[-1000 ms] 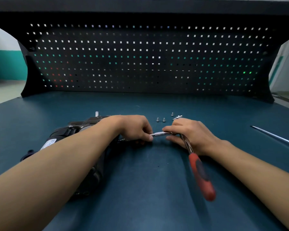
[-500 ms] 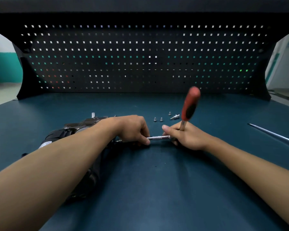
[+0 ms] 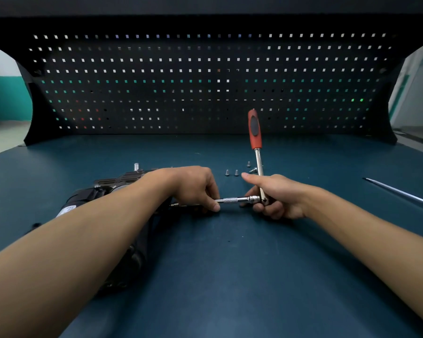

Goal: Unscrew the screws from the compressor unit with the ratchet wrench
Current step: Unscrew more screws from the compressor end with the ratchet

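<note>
Currently the compressor unit [image 3: 112, 186] lies on the blue surface [image 3: 230, 276] left of centre, partly under the left forearm. The ratchet wrench [image 3: 258, 162] reaches it through a knurled extension bar [image 3: 235, 200] that runs level from the unit's side to the ratchet head. The red handle stands up and away toward the pegboard [image 3: 205, 81]. Left hand [image 3: 193, 189]: fingers [image 3: 214, 206] curled, pinching the extension near its bit end. Right hand [image 3: 276, 196]: fingers wrapped round the ratchet head and lower shaft, thumb stretched forward. The screw under the bit is hidden behind the left hand. Several loose screws [image 3: 236, 172] stand just beyond the hands, so the job looks partway through. Note for the stroke: hold the extension in line with the screw and press it inward with the left hand so the bit does not slip out. Swing the handle in short, even arcs. A grip higher on the handle would likely give more leverage if the screw is tight.
</note>
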The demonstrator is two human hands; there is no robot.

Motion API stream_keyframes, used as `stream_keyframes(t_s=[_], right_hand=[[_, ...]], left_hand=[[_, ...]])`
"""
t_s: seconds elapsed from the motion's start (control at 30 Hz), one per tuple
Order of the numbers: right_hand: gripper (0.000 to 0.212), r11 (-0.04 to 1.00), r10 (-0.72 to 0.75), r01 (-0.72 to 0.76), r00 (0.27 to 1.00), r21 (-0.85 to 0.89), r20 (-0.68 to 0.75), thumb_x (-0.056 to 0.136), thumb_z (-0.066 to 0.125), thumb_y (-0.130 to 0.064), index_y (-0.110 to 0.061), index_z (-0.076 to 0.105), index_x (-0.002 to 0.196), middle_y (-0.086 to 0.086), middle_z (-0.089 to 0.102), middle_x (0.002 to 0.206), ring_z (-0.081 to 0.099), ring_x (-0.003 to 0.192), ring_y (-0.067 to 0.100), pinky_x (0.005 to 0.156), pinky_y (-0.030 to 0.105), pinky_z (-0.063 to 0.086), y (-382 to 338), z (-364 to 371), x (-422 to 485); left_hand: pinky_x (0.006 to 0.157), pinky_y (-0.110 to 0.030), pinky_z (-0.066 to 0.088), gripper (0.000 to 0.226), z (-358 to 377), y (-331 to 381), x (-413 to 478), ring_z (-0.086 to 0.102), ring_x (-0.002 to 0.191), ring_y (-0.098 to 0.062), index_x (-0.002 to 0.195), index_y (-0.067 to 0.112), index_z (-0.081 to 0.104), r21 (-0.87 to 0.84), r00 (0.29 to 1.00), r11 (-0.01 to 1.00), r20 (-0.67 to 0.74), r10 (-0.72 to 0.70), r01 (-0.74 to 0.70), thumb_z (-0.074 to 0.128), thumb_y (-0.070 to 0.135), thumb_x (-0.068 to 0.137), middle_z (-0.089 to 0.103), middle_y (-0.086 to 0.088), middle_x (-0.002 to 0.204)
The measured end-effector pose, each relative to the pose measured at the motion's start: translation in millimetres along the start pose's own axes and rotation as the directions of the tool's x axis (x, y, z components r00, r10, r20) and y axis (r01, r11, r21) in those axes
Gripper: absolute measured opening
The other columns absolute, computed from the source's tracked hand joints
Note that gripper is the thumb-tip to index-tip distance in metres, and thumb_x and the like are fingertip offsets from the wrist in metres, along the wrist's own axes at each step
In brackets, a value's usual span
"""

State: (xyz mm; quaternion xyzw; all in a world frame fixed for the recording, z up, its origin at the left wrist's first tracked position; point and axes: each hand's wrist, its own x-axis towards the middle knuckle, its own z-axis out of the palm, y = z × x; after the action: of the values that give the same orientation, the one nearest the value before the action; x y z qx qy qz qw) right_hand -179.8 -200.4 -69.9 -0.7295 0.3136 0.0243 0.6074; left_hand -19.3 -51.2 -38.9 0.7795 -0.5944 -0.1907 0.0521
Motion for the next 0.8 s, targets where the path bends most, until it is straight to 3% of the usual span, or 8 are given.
stream_keyframes(t_s=[0.17, 0.3, 0.37, 0.43, 0.57, 0.8], right_hand=[[0.052, 0.999, 0.016, -0.017, 1.000, 0.045, 0.022, 0.092, 0.052, -0.064, -0.014, 0.061, 0.092, 0.001, 0.049, 0.053, 0.024, 0.030, 0.004, 0.032, 0.012, 0.017, 0.8, -0.5, 0.7], [0.049, 0.998, -0.017, 0.017, 1.000, 0.057, 0.001, 0.092, 0.057, -0.061, -0.013, 0.061, 0.102, 0.001, 0.049, 0.053, 0.026, 0.032, 0.005, 0.033, 0.013, 0.020, 3.1, 0.0, 0.1], [0.047, 0.995, -0.101, 0.101, 0.994, 0.004, -0.038, 0.092, 0.059, -0.058, -0.013, 0.064, 0.103, 0.002, 0.050, 0.051, 0.028, 0.033, 0.007, 0.034, 0.015, 0.022, 6.4, 2.3, 0.0], [0.040, 0.968, -0.244, 0.239, 0.967, -0.074, -0.069, 0.092, 0.061, -0.054, -0.014, 0.067, 0.091, 0.002, 0.049, 0.049, 0.030, 0.033, 0.010, 0.035, 0.016, 0.024, 10.6, 5.2, 0.4], [0.033, 0.836, -0.501, 0.457, 0.862, -0.303, -0.082, 0.093, 0.066, -0.045, -0.019, 0.068, 0.073, 0.000, 0.051, 0.048, 0.040, 0.040, 0.011, 0.040, 0.019, 0.034, 17.0, 3.4, 1.2], [0.015, 0.729, -0.623, 0.562, 0.781, -0.392, -0.040, 0.089, 0.073, -0.037, -0.024, 0.075, 0.083, -0.003, 0.056, 0.054, 0.048, 0.051, 0.009, 0.053, 0.022, 0.040, 26.4, 0.0, 6.4]], left_hand=[[0.062, -0.014, 0.049, 0.012, -0.2, -0.2, -1.3, 0.068, 0.071, -0.006, 0.095, 0.022, 0.078, -0.015, 1.000, 1.000, 0.000, 0.003, -0.003, 0.074, 0.031, 0.089, 0.076, 0.006, 0.081], [0.071, -0.026, 0.055, 0.013, 0.7, -1.0, -2.3, 0.067, 0.070, -0.008, 0.096, 0.021, 0.078, -0.058, 1.000, 0.998, 0.021, -0.001, 0.002, 0.073, 0.031, 0.090, 0.077, 0.002, 0.083], [0.073, -0.028, 0.055, 0.011, 1.5, -1.6, -2.2, 0.066, 0.069, -0.008, 0.093, 0.021, 0.077, -0.083, 0.999, 0.997, 0.034, 0.000, 0.003, 0.072, 0.030, 0.090, 0.076, 0.000, 0.084], [0.074, -0.030, 0.056, 0.011, 2.0, -2.4, -2.2, 0.065, 0.068, -0.008, 0.091, 0.021, 0.075, -0.085, 0.999, 0.996, 0.049, -0.007, 0.011, 0.071, 0.031, 0.091, 0.076, -0.001, 0.083], [0.075, -0.032, 0.055, 0.015, 3.2, -3.4, -1.6, 0.063, 0.065, -0.011, 0.089, 0.021, 0.073, -0.076, 0.997, 0.996, 0.075, -0.032, 0.038, 0.068, 0.036, 0.092, 0.072, 0.003, 0.075], [0.068, -0.024, 0.051, 0.021, 3.7, -2.4, -0.8, 0.061, 0.064, -0.011, 0.097, 0.019, 0.073, -0.081, 0.996, 0.995, 0.078, -0.051, 0.057, 0.066, 0.039, 0.093, 0.069, 0.005, 0.072]])
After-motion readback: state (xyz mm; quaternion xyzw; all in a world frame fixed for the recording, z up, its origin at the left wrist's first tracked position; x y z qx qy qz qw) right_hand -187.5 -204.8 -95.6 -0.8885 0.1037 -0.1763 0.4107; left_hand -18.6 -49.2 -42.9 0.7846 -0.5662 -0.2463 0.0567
